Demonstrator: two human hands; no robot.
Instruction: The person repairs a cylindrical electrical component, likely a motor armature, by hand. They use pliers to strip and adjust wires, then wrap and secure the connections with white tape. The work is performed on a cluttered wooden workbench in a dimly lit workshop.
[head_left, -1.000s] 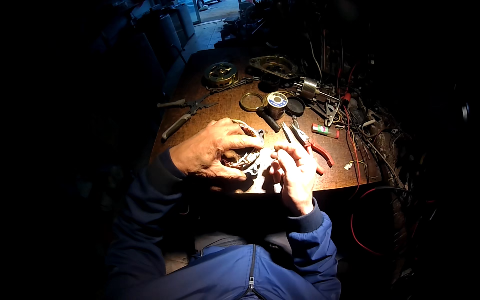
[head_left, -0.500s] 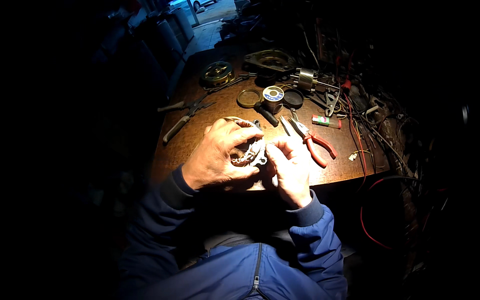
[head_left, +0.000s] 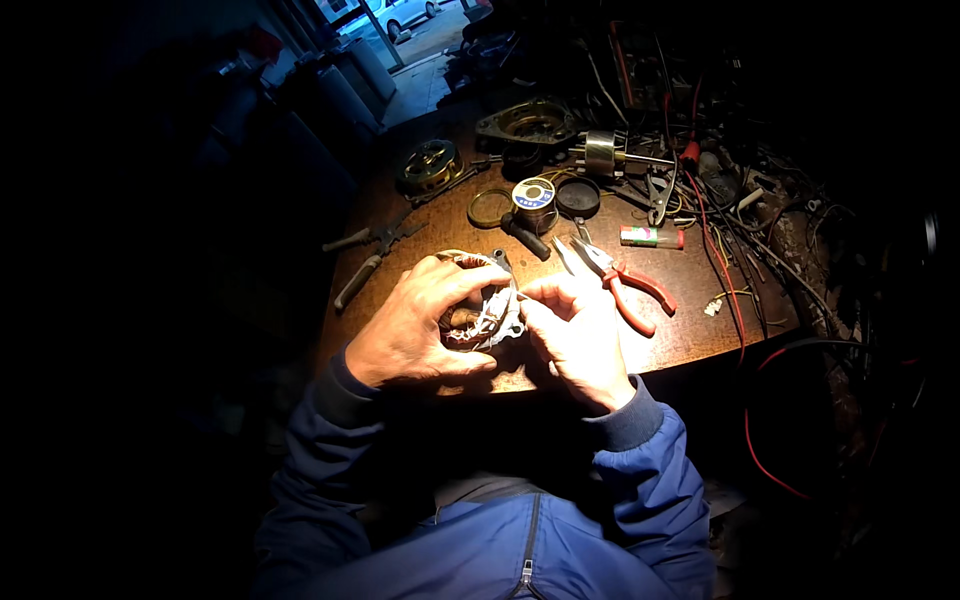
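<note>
My left hand [head_left: 415,325] is wrapped around a round wound motor stator [head_left: 470,325] with copper coils, holding it at the near edge of the brown wooden workbench [head_left: 690,320]. My right hand [head_left: 578,335] pinches white insulating strips or leads [head_left: 500,312] at the stator's right side. Both hands meet over the part, and most of the stator is hidden under my left fingers.
Red-handled pliers [head_left: 625,285] lie just right of my hands. Dark pliers [head_left: 370,255] lie to the left. Farther back are a solder spool [head_left: 535,198], a brass ring [head_left: 490,208], a motor housing [head_left: 528,122], a rotor [head_left: 605,155], another stator [head_left: 430,165] and tangled wires [head_left: 740,230] on the right.
The view has shifted slightly. My right hand has closed in on the stator's right side and now pinches the white leads; my left hand keeps its hold.
</note>
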